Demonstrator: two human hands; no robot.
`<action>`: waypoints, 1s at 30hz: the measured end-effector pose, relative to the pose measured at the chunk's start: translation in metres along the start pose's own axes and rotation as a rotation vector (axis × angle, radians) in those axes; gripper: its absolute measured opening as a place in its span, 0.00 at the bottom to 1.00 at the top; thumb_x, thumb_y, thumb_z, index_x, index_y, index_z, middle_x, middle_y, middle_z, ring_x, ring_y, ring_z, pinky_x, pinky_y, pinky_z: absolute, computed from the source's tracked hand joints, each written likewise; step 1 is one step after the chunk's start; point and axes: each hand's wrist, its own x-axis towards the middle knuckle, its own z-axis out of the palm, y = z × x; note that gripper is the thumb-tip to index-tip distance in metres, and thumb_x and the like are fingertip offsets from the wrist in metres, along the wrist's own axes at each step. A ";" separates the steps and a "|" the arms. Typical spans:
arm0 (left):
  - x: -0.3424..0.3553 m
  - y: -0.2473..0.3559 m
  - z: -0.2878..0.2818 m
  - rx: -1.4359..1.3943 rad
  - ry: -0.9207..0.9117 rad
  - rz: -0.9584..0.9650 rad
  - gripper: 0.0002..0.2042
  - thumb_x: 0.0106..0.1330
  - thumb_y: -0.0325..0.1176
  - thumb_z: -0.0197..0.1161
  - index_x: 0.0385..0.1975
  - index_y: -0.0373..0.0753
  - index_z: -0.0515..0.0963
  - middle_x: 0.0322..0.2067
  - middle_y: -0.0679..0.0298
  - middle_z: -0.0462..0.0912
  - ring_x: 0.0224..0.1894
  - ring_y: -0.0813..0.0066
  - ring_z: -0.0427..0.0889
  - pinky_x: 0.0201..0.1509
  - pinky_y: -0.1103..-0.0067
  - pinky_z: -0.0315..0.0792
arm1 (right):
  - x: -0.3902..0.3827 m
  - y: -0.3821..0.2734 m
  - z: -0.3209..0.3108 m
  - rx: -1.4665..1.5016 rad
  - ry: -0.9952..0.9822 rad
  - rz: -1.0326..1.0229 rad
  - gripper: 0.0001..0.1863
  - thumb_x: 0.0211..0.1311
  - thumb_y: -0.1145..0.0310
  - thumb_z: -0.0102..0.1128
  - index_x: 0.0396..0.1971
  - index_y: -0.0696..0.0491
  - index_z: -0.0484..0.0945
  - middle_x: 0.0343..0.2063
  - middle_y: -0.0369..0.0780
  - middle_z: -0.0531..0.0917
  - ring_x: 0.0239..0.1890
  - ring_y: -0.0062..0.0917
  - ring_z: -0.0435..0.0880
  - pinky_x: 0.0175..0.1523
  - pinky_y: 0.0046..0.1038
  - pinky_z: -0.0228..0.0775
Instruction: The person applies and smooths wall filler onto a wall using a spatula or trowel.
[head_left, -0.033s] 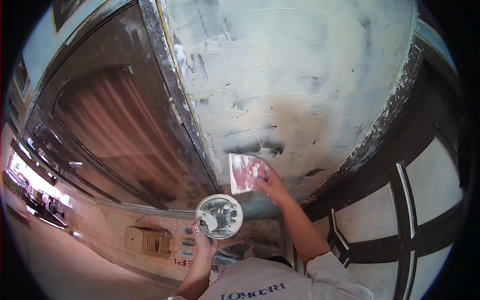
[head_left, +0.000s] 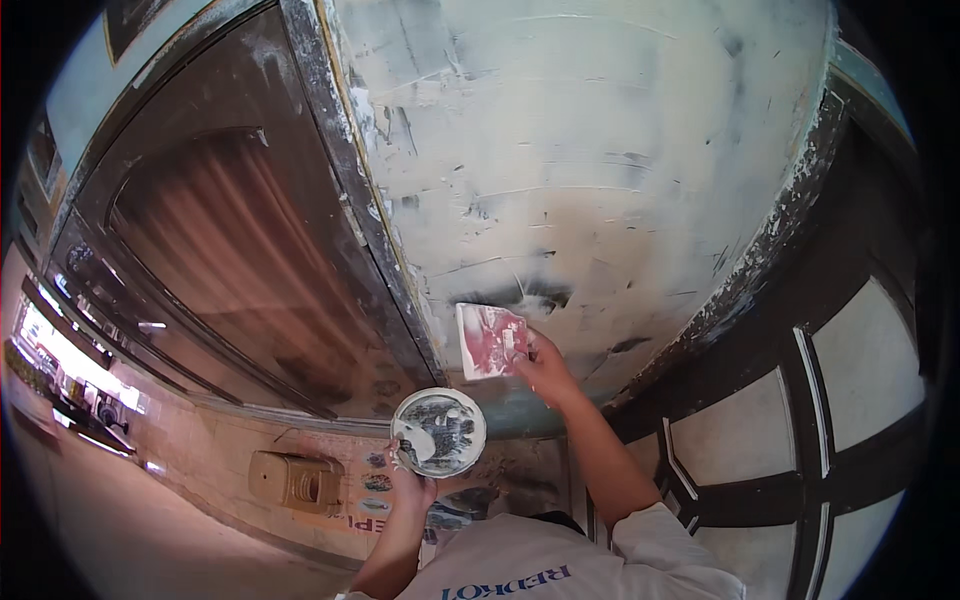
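My right hand (head_left: 540,362) grips a flat reddish scraper (head_left: 492,342), smeared with white paste along its edge and face, at the lower left of the patchy, putty-streaked wall (head_left: 580,130). My left hand (head_left: 410,470) holds a round container (head_left: 440,430) from its lower left side; white paste coats its rim and lies in lumps over its dark inside. The container is just below and left of the scraper, near the foot of the wall, and the two do not touch.
Left is a dark door or panel (head_left: 220,250) with reddish drapery; right, dark panelling with pale insets (head_left: 860,360). A tan plastic stool or box (head_left: 285,480) and a printed sheet (head_left: 360,525) lie on the floor. A bright opening (head_left: 50,355) shows at far left.
My right hand and the scraper have shifted slightly upward, away from the container. My left hand and the container look unmoved.
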 end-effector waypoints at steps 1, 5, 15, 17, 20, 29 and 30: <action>0.000 0.000 0.001 -0.001 0.000 -0.001 0.23 0.66 0.48 0.42 0.55 0.41 0.65 0.54 0.63 0.70 0.56 0.65 0.69 0.60 0.69 0.63 | 0.003 0.003 -0.002 -0.001 0.001 0.000 0.18 0.53 0.79 0.50 0.47 0.56 0.71 0.37 0.37 0.78 0.38 0.22 0.76 0.43 0.24 0.70; 0.000 0.001 0.004 0.001 -0.007 0.025 0.23 0.66 0.48 0.42 0.55 0.40 0.66 0.53 0.63 0.71 0.55 0.66 0.70 0.59 0.69 0.65 | 0.022 0.013 -0.002 -0.540 0.075 -0.384 0.15 0.51 0.74 0.54 0.41 0.59 0.73 0.33 0.48 0.79 0.36 0.37 0.78 0.42 0.33 0.70; 0.007 -0.005 0.023 0.015 -0.088 -0.018 0.21 0.67 0.46 0.41 0.53 0.39 0.66 0.51 0.61 0.72 0.53 0.66 0.72 0.57 0.70 0.67 | 0.023 0.002 -0.044 -0.801 0.441 -0.397 0.12 0.49 0.71 0.58 0.35 0.58 0.76 0.29 0.49 0.79 0.32 0.45 0.78 0.36 0.38 0.69; 0.008 -0.004 0.026 -0.008 -0.106 -0.055 0.21 0.66 0.46 0.42 0.53 0.40 0.66 0.52 0.61 0.72 0.53 0.65 0.72 0.57 0.70 0.67 | 0.001 -0.011 -0.052 -0.655 0.357 -0.305 0.10 0.50 0.75 0.57 0.35 0.58 0.76 0.29 0.48 0.79 0.30 0.44 0.78 0.33 0.35 0.70; 0.008 -0.008 0.033 0.014 -0.114 -0.076 0.22 0.65 0.46 0.43 0.54 0.40 0.66 0.51 0.61 0.72 0.53 0.64 0.72 0.57 0.69 0.67 | 0.010 0.008 -0.046 -0.696 0.279 -0.608 0.11 0.51 0.72 0.57 0.35 0.58 0.76 0.29 0.48 0.79 0.31 0.43 0.78 0.35 0.37 0.71; 0.016 -0.016 0.023 0.057 -0.122 -0.050 0.23 0.63 0.47 0.45 0.54 0.39 0.65 0.53 0.62 0.70 0.55 0.64 0.69 0.60 0.69 0.62 | 0.023 -0.009 -0.029 -0.808 0.537 -0.369 0.13 0.48 0.72 0.56 0.37 0.57 0.77 0.34 0.50 0.79 0.38 0.41 0.79 0.42 0.36 0.71; 0.017 -0.016 0.024 0.054 -0.125 -0.053 0.23 0.63 0.47 0.45 0.54 0.39 0.65 0.53 0.62 0.70 0.55 0.64 0.69 0.60 0.69 0.62 | 0.013 -0.004 -0.056 -0.792 0.559 -0.397 0.13 0.48 0.73 0.55 0.37 0.58 0.77 0.34 0.49 0.80 0.38 0.42 0.79 0.42 0.35 0.71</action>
